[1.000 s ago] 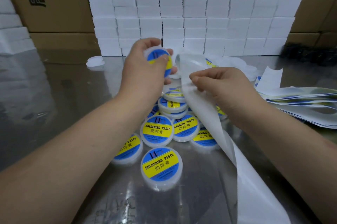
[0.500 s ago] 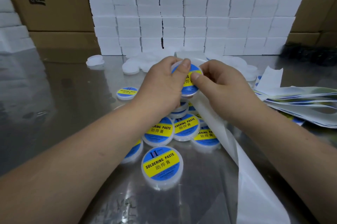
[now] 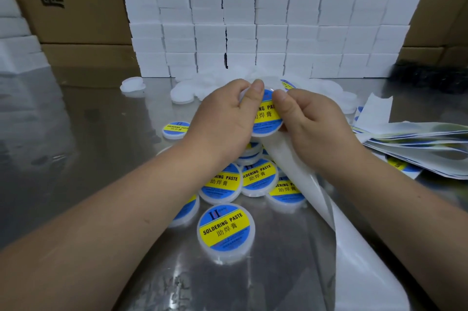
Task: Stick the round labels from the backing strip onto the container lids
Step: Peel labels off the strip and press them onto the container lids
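"Where's the lid (image 3: pixel 264 134)?"

"The left hand (image 3: pixel 222 118) clamps it in its fingers. The right hand (image 3: pixel 316 128) curls round the backing strip (image 3: pixel 304 184), thumb on the label (image 3: pixel 268 116). I'd smooth outward from that thumb, towards the rim."

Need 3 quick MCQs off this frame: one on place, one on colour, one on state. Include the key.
1. The label sheets lie on the table's:
A. right side
B. left side
C. near edge

2. The text band on the labels is:
A. red
B. yellow
C. green

3. The container held by the left hand and right hand is:
A. bare
B. open
C. labelled

Key:
1. A, the stack fans out beyond the right hand.
2. B, the band is yellow between blue fields.
3. C, both thumbs rest on its blue and yellow label.
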The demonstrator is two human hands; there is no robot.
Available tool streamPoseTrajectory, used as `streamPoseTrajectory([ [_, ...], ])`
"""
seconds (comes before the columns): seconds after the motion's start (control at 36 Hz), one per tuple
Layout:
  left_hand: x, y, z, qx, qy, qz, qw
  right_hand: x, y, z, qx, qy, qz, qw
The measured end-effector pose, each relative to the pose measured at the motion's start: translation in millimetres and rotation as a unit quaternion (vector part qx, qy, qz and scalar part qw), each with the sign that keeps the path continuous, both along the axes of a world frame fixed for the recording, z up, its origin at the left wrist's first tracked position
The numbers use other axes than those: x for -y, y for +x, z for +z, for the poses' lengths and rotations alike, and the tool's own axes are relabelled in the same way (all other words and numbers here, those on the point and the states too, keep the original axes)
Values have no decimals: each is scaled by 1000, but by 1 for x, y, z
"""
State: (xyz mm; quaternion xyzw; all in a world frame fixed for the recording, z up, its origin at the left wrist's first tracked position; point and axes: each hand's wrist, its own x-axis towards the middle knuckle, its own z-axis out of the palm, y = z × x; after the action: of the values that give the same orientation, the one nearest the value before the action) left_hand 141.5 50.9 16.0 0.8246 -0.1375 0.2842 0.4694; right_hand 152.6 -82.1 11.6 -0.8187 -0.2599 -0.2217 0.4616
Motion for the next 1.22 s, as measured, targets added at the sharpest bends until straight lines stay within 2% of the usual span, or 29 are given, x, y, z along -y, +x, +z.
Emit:
streamPoseTrajectory([
  [0.14,-5,1,0,3,30,85,996,4,4,1,-25,80,-25,996],
  [0.19,-7,4,2,-12,38,107,994,5,5,2,-26,81,-44,995],
  [0.28,-11,10,3,-66,98,132,984,5,7,1,-28,72,-60,995],
  [0.39,-13,14,-2,-142,143,128,971,4,4,2,25,66,-95,993],
  [0.47,-14,16,-3,-145,150,142,968,8,4,5,34,85,-121,988],
  [0.56,-16,18,-5,-129,163,166,964,9,6,6,-2,102,-130,986],
  [0.64,-17,20,-8,-111,196,175,958,10,7,9,-81,159,-116,977],
  [0.75,-15,18,-6,-58,146,151,976,11,12,9,-152,181,-87,968],
  [0.92,-5,10,-3,-43,41,31,998,2,5,8,-190,173,33,966],
  [1.03,-5,11,-4,-30,2,28,999,4,6,8,-196,186,53,961],
  [1.11,-6,11,-3,-24,-8,12,1000,5,5,9,-202,199,67,957],
  [1.22,-4,7,-3,-2,26,-5,1000,4,7,9,-236,222,101,941],
])
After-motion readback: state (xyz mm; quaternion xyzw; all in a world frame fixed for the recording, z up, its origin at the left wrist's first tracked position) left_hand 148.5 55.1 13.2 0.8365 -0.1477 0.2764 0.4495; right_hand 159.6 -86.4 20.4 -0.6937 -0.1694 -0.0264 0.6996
